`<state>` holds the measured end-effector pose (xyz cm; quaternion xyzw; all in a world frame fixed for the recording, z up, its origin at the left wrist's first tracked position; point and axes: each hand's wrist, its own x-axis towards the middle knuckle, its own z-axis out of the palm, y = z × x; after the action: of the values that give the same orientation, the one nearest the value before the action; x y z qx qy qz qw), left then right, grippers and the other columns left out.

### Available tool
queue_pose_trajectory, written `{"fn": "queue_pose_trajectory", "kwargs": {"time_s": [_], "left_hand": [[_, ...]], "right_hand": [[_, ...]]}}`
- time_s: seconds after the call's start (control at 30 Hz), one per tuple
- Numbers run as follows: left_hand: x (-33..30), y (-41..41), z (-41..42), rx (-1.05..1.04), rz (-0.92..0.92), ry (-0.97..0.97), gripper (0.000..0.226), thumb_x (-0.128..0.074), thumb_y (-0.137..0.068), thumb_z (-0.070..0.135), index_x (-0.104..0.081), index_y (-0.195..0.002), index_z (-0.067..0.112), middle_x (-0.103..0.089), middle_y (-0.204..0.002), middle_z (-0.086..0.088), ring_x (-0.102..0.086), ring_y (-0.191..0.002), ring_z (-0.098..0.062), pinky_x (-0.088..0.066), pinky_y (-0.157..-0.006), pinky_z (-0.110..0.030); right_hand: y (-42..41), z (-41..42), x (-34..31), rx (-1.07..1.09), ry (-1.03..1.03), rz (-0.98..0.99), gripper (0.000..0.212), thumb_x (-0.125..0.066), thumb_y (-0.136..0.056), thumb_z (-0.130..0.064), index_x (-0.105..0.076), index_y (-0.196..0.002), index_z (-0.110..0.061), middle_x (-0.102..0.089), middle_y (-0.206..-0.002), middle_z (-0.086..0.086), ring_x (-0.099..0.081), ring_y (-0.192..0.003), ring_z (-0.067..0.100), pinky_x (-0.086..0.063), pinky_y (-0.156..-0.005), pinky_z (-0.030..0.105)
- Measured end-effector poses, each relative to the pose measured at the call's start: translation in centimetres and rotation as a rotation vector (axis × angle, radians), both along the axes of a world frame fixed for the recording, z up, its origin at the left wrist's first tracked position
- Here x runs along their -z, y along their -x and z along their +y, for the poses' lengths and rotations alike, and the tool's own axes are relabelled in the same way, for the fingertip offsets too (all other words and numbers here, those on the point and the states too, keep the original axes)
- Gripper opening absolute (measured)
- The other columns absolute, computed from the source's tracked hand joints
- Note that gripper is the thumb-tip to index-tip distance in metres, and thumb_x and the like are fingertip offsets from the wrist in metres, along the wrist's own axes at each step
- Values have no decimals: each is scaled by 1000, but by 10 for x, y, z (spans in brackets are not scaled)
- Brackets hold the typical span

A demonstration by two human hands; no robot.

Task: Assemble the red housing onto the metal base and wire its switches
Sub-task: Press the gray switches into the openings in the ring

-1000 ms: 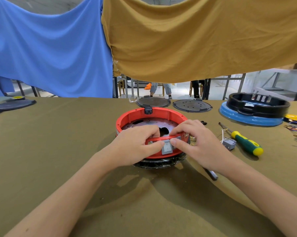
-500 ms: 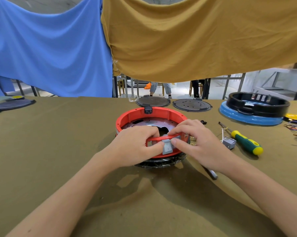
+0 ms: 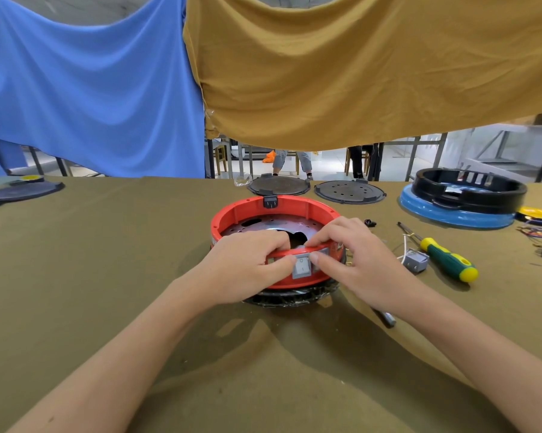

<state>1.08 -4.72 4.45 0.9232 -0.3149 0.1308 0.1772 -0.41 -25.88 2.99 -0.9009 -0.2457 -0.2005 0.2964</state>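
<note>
My left hand [image 3: 248, 264] and right hand [image 3: 357, 260] cover the red housing's [image 3: 248, 210] near wall; the tool [image 3: 385, 318] under my right wrist shows only its tip.

Single head view, wide-angle, facing forward-down, close over table [image 3: 107, 276].

Bright, even daylight; soft shadows, wide-angle bending at edges.
</note>
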Motion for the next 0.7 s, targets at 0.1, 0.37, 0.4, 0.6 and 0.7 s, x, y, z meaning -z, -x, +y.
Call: {"fn": "queue_pose_trajectory", "kwargs": {"time_s": [0.1, 0.37, 0.4, 0.6, 0.7], "left_hand": [[0, -1, 1, 19, -8, 17, 31, -48, -96, 44, -51, -79, 18, -56, -73, 2, -50, -69, -14, -42, -67, -37], [-1, -1, 6, 67, -33, -48, 28, -55, -78, 46, -47, -74, 20, -54, -71, 3, -51, -65, -15, -46, -63, -40], [0, -2, 6, 69, -42, -55, 28, -56, -79, 46, -46, -74, 20, -53, -70, 3, -50, -64, -15, -45, -63, -39], [3, -3, 4, 52, -82, -86, 32, -53, -78, 49, -40, -70, 21, -47, -64, 3, -47, -61, -17, -41, -57, -37], [5, -5, 2, 19, -105, -120, 30, -47, -77, 48, -39, -69, 21, -47, -65, 4, -49, -61, -16, -43, -58, -38]], "right_hand": [[0, -1, 1, 0, -8, -3, 16, -61, -94, -33, -67, -109, -29, -56, -105, -20, -41, -108, -4, -31, -82, 2], [1, -7, 5, -47, 42, -13, 29, -69, -89, -29, -61, -117, -31, -50, -114, -24, -37, -115, -5, -26, -87, -2], [1, -7, 5, -47, 53, -22, 31, -69, -88, -29, -60, -117, -31, -49, -114, -25, -36, -115, -5, -26, -87, -2], [-2, -6, 8, -42, 88, -37, 33, -70, -86, -33, -55, -116, -36, -45, -114, -27, -33, -116, -6, -26, -88, -2], [-3, -3, 10, -12, 99, -61, 30, -70, -86, -33, -53, -111, -37, -46, -111, -22, -33, -113, -3, -29, -87, 1]]}}
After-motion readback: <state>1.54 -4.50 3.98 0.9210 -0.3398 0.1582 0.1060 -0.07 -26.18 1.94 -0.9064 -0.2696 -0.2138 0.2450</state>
